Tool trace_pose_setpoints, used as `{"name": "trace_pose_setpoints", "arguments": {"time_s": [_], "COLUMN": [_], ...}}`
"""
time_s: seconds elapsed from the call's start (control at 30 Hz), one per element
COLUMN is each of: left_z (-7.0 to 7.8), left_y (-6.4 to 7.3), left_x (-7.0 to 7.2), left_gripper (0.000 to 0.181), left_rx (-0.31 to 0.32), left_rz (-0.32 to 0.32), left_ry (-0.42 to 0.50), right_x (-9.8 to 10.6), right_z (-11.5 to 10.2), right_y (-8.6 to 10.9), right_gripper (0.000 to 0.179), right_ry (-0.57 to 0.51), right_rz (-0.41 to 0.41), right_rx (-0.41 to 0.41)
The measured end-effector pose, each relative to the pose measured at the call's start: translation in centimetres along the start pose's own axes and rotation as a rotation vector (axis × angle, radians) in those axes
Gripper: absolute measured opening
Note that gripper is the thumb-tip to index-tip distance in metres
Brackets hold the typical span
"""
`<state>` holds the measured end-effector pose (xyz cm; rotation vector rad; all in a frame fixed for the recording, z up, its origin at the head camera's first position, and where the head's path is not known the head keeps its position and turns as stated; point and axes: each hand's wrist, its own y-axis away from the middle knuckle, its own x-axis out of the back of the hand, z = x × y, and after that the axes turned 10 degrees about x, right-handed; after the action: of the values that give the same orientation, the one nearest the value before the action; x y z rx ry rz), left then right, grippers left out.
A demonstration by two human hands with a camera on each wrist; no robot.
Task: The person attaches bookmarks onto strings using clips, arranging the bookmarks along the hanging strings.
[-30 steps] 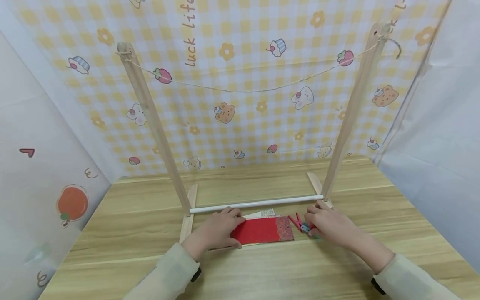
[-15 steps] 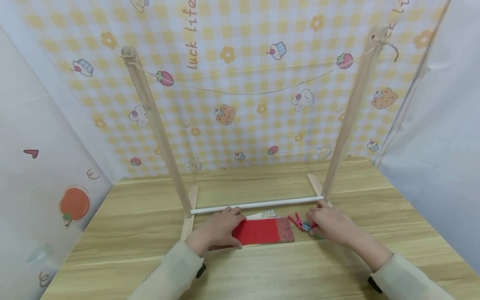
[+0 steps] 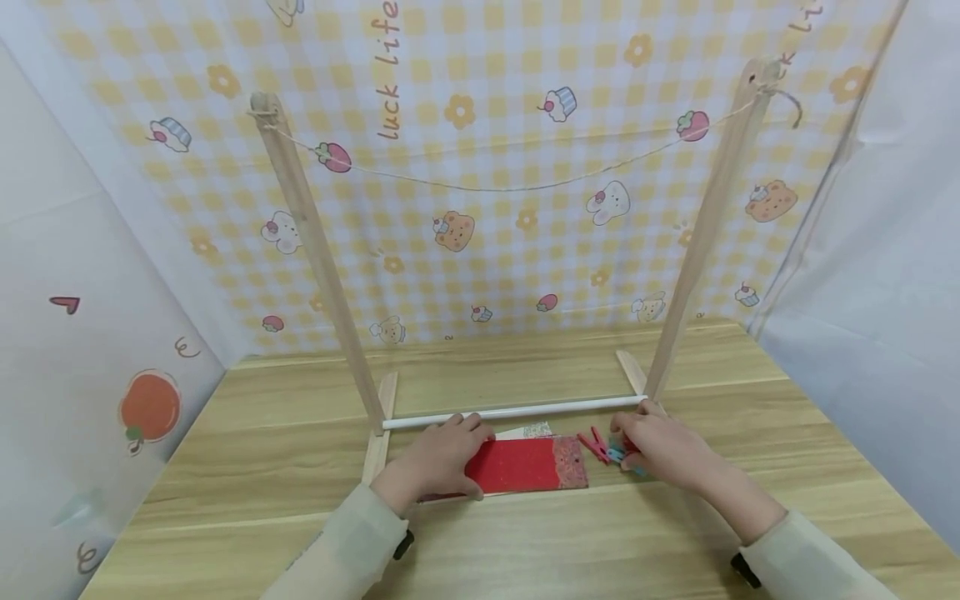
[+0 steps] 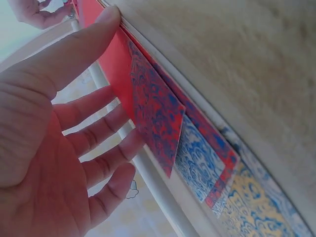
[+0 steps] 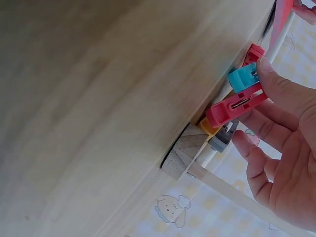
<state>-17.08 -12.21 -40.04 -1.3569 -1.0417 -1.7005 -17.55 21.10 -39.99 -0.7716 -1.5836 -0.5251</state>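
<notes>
My left hand [image 3: 438, 458] spans a red paper strip [image 3: 521, 465] with a marbled end, thumb on the near edge and fingers at the far edge. In the left wrist view, its patterned end [image 4: 158, 113] lies over further strips in blue, red and yellow marbling. My right hand [image 3: 667, 446] is at a small cluster of clothespins to the right. Seen from the right wrist, thumb and fingers pinch a red clothespin [image 5: 236, 107]. A teal clothespin [image 5: 242, 79], an orange one [image 5: 208, 126] and a grey one [image 5: 223, 139] crowd around it. Another red clothespin [image 3: 596, 446] lies left of the hand.
Two wooden posts [image 3: 322, 267] [image 3: 705, 233] rise on wooden feet behind the hands. A thin string [image 3: 487, 189] sags between their tops, and a white rod [image 3: 517, 411] joins them low down. Behind hangs a yellow checked cloth [image 3: 525, 267].
Both hands stay almost where they were. The right fingers shift slightly at the clothespins, and the head view tilts a little. The paper strips keep their place.
</notes>
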Motion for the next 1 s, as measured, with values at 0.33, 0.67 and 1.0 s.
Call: {"name": "trace_pose_setpoints", "arguments": {"time_s": [0.33,0.67,1.0], "left_z": [0.2,0.4,0.2], "left_y": [0.3,0.4,0.8], "left_x": [0.0,0.4,1.2], "left_gripper": [0.061,0.044,0.022], "left_rx": [0.014,-0.012,-0.01], "left_rz": [0.06,0.115,0.112], "left_ry": [-0.036,0.003,0.198], "right_x": [-0.1,0.0,0.7], "right_z": [0.5,1.3,1.5], "right_y": [-0.2,0.1,0.1], "right_gripper": [0.017,0.029,0.032], "right_ry": [-0.02,-0.092,-0.225], "right_rz": [-0.005,0.027,0.053], "right_rx": [0.053,0.104,0.103]}}
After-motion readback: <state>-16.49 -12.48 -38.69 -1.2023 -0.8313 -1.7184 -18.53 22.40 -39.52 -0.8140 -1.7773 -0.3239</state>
